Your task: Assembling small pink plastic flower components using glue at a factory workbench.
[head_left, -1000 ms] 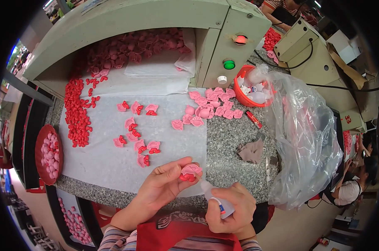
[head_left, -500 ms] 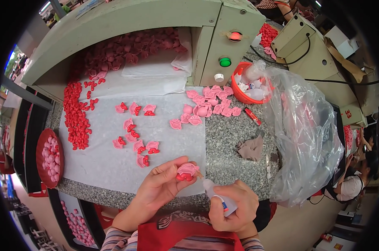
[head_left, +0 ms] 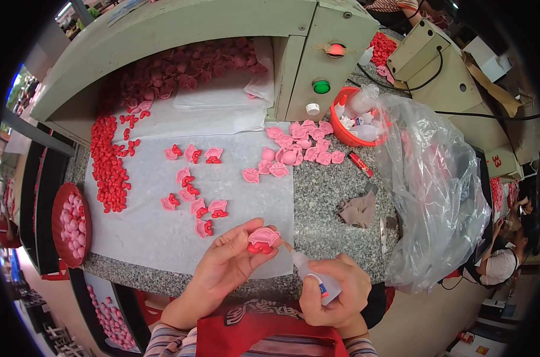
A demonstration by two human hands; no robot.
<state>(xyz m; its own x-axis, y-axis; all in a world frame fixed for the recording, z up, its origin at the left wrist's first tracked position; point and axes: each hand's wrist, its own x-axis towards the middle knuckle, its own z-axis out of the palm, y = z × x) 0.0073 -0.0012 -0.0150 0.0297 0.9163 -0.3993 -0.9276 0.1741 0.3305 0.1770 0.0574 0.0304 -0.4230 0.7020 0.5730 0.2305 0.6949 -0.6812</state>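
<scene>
Though gripped, glue bottle [head_left: 315, 277] nozzle up-left (aslant)

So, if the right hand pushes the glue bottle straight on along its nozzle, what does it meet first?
Most likely the pink and red piece in the left hand; the glue bottle in the right hand points almost at it.

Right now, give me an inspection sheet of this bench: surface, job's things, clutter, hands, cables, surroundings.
Surface: speckled stone counter partly covered by a white sheet.
Job's things: pink piece with red part held over the counter edge; small glue bottle with its nozzle at the piece.
Clutter: finished pink-and-red pieces spread on the sheet, heap of red parts, plain pink pieces, red bowl, clear plastic bag, crumpled rag.
Hands: left hand pinches the piece; right hand grips the bottle.
Cables: black cable on the beige box at right.
Surroundings: green machine housing with two round lights; another person seated at right.
</scene>
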